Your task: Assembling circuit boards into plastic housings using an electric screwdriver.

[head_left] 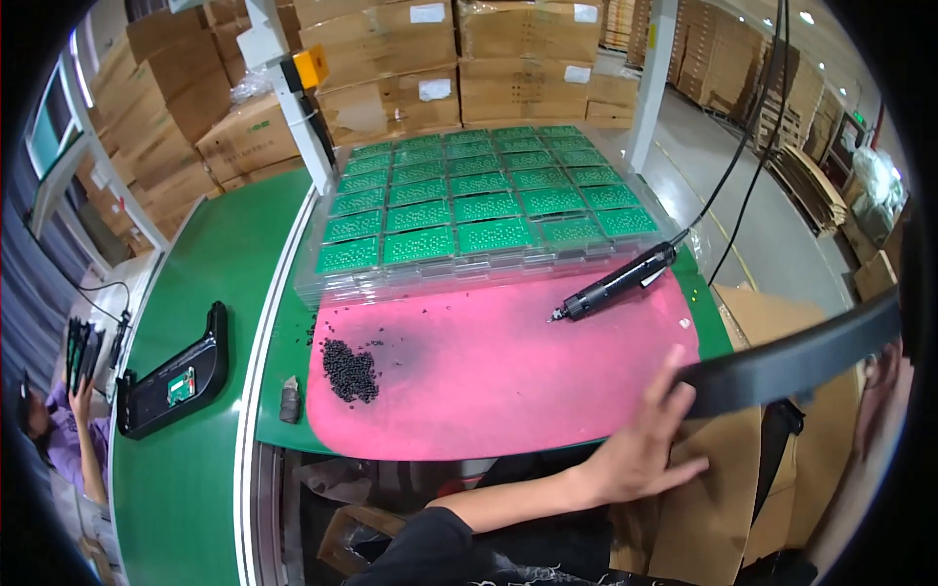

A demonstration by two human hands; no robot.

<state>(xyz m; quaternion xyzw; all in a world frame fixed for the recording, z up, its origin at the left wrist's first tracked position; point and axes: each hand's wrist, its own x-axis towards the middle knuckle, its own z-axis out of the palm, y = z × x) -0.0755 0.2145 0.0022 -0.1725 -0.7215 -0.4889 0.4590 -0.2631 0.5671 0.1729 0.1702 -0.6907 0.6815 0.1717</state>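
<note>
A long, curved black plastic housing (791,366) spans the right side, beyond the pink mat. My right hand (885,367), partly lost at the dark right rim, grips its far end. My left hand (635,444) reaches across to the right with fingers spread. Its fingertips are beside the housing's near end; whether they touch it I cannot tell. A black electric screwdriver (618,283) lies on the pink mat (489,391), its bit pointing left and its cord running up to the right. A pile of small black screws (350,373) sits at the mat's left.
Stacked clear trays of green circuit boards (459,236) stand behind the mat. Left runs a green conveyor (210,264) carrying a black housing (176,381) with a small board inside. Another person (83,420) holds black parts at far left. Cardboard (708,498) stands below the housing.
</note>
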